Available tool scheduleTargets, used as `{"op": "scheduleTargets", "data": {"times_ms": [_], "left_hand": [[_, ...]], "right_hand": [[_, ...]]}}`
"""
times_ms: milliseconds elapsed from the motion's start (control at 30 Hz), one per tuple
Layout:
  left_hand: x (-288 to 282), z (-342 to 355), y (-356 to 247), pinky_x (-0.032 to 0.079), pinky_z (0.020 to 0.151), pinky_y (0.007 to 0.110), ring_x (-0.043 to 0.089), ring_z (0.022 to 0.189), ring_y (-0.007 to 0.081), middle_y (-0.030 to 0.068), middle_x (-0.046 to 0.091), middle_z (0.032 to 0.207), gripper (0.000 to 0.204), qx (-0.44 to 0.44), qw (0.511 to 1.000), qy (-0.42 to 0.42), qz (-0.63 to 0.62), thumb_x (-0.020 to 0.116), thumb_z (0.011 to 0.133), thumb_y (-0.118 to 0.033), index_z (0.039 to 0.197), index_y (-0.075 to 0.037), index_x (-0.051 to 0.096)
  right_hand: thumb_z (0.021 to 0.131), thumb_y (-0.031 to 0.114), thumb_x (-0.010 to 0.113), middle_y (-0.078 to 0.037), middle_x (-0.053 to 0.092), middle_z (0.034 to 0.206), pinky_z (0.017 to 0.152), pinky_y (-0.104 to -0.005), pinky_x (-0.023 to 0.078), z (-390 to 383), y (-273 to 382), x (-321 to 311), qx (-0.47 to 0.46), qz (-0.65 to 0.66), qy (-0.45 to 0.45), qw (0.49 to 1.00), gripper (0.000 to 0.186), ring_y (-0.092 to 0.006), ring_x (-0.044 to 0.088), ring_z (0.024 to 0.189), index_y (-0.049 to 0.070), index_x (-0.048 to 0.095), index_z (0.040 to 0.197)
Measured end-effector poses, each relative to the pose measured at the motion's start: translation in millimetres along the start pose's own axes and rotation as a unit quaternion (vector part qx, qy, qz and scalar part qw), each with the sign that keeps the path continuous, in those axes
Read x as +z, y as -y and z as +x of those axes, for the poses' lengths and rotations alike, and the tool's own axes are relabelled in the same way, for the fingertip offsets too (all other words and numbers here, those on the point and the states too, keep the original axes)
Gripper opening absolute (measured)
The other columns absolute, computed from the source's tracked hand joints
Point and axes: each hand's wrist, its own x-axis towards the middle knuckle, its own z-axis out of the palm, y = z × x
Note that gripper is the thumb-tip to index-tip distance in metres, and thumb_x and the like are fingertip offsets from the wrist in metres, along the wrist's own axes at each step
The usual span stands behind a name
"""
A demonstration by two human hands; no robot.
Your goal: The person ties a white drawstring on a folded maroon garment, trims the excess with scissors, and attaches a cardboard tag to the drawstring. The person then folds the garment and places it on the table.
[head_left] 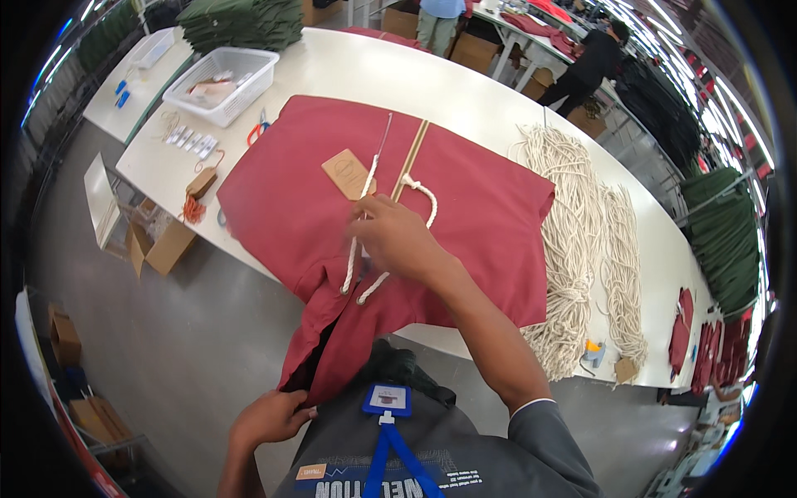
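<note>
A dark red hooded garment point(490, 241) lies spread on the white table, its hood hanging over the near edge toward me. My left hand point(270, 417) pinches the edge of that hood. Over the garment's middle, my right hand point(397, 239) is closed around a white drawcord point(351, 266), slightly blurred. The cord's two strands come out of eyelets in the hood, and one ends in a knot point(409, 180) beside the brass-coloured zip point(413, 158). A thin metal rod point(385, 137) extends from the other strand's far end. A brown cardboard tag point(347, 173) lies just left of it.
Long bundles of white cord point(569, 241) lie at the right, near a small yellow-and-grey tool point(594, 352). At the left are a white plastic basket point(253, 87), orange-handled scissors point(258, 129) and an orange-stringed tag point(201, 183). Green folded fabric point(241, 25) is stacked behind. A person point(594, 62) stands farther off.
</note>
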Motion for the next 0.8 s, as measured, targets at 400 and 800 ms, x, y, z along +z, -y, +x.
{"op": "scheduleTargets", "data": {"times_ms": [400, 800], "left_hand": [[6, -1, -2, 0.051, 0.073, 0.050, 0.068, 0.085, 0.0422, 0.0219, 0.069, 0.083, 0.039, -0.027, 0.999, 0.030, 0.010, 0.069, 0.095, -0.040, 0.095, -0.001, 0.063], [-2, -9, -19, 0.052, 0.071, 0.047, 0.069, 0.077, 0.0397, 0.0227, 0.069, 0.078, 0.042, -0.082, 0.994, 0.077, 0.007, 0.070, 0.095, -0.043, 0.094, 0.000, 0.067]], "right_hand": [[0.070, 0.011, 0.073, -0.004, 0.061, 0.116, 0.085, -0.0418, 0.044, -9, 33, 2, -0.117, -0.028, 0.145, 0.982, 0.022, -0.0242, 0.056, 0.109, 0.018, 0.077, 0.090], [0.071, 0.020, 0.077, 0.001, 0.060, 0.111, 0.089, -0.0413, 0.042, -5, 2, 5, -0.161, -0.132, 0.070, 0.976, 0.008, -0.0194, 0.053, 0.110, 0.020, 0.077, 0.079]]}}
